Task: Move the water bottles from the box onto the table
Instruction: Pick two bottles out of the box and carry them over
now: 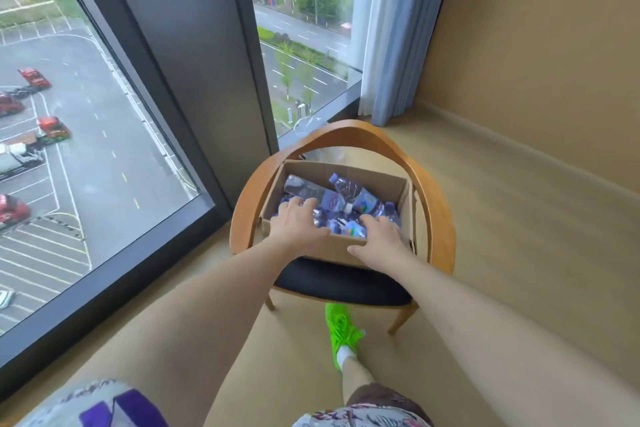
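While both hands reach into the box [332,248], left hand [298,224] and right hand [379,242] lie spread, gripping nothing; the nearest water bottle [348,228] lies crosswise between them, closer to the right.

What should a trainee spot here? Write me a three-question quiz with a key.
1. True or false: the cardboard box sits on a table.
2. Where are the left hand and right hand? A) over the water bottles in the box B) on the armrests C) on the window
3. Fill in: the shoe by the chair is bright ___.
Key: 1 false, it sits on the chair; 2 A; 3 green.
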{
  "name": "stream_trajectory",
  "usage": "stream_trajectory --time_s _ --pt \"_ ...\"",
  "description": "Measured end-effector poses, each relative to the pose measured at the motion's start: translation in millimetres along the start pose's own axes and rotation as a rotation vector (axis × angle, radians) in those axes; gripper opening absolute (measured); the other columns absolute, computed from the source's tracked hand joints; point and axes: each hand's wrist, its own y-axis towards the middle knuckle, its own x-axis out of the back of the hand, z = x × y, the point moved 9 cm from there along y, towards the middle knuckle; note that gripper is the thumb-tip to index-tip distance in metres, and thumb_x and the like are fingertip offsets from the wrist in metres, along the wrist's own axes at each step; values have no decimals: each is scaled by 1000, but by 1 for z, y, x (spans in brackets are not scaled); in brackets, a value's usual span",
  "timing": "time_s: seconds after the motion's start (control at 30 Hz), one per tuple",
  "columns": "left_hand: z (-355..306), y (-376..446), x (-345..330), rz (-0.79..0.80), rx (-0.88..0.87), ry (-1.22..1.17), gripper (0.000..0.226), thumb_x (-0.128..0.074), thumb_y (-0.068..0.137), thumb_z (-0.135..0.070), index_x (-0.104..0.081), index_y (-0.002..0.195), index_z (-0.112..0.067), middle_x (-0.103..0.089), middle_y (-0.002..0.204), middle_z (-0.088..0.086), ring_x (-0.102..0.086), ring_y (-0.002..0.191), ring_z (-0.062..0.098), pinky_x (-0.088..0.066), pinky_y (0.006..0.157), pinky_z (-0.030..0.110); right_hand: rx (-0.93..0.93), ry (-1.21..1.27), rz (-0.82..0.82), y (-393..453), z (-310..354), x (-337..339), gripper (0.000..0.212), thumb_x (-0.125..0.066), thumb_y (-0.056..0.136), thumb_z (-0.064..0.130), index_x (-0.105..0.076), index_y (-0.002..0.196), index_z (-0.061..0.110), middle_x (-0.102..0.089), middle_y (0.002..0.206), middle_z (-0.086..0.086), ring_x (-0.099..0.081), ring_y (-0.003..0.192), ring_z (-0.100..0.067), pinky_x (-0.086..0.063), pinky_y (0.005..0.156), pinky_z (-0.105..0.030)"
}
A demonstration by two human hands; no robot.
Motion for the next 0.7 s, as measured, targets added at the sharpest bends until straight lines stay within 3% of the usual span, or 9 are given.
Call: stream_trajectory --time_s 0.27,0.37,0.53,0.7 --pt "16 147 26 63 22 111 74 -61 82 -49 -39 149 -26 -34 155 6 -29 143 30 -39 109 50 -76 39 165 150 -13 6 75 -68 85 53 -39 148 23 -46 144 -9 -49 129 -31 -47 99 -42" --pt "21 197 27 63 29 94 70 -63 81 -46 -46 145 -23 -42 150 3 -35 139 28 -40 108 45 -93 36 195 200 -18 2 74 -68 85 51 -39 148 23 -45 143 -9 -49 127 -32 -48 97 -43" --pt "13 242 -23 201 -75 165 66 -67 79 -44 -53 137 -16 -50 141 6 -43 133 29 -39 109 42 -146 11 241 250 -32 -21 72 -72 82 46 -41 143 23 -49 136 -8 -49 123 -33 -48 96 -44" --pt "19 268 -77 351 -121 210 71 -72 79 -37 -49 142 -16 -47 143 8 -39 136 29 -32 114 45 -182 -41 201 277 -45 -47 76 -75 80 30 -36 144 18 -47 137 -8 -46 127 -33 -44 101 -49"
